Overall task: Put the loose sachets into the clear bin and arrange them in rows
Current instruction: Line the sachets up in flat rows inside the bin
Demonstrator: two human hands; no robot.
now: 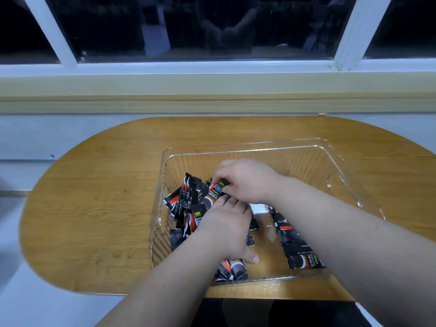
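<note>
Right hand (245,181) reaches across to the left side of the clear bin (259,149), fingers curled and pinching the upper end of one sachet (215,193) at the top of the heap (186,199). Left hand (224,228) lies flat over the near part of that heap, fingers straight and thumb spread toward the bin floor, holding nothing. The bin stands on the wooden table (94,185), close to its near edge.

Condition of contents: all sachets in view are inside the bin. One overlapping row (295,244) runs along the right of the floor, partly hidden by the right forearm. The left side is a disordered pile, with several sachets on edge against the wall.

Risks, as judged:
- The pinched sachet overlaps its neighbours. A quick lift may drag them out or topple those standing on edge.
- The right forearm crosses directly above the finished row. A low carry-back could sweep it out of line.
- The glossy wrappers look slippery, so a pinch at one end may slip.
- The bin is light and near the table edge, so a sideways push on the heap may shift it
</note>
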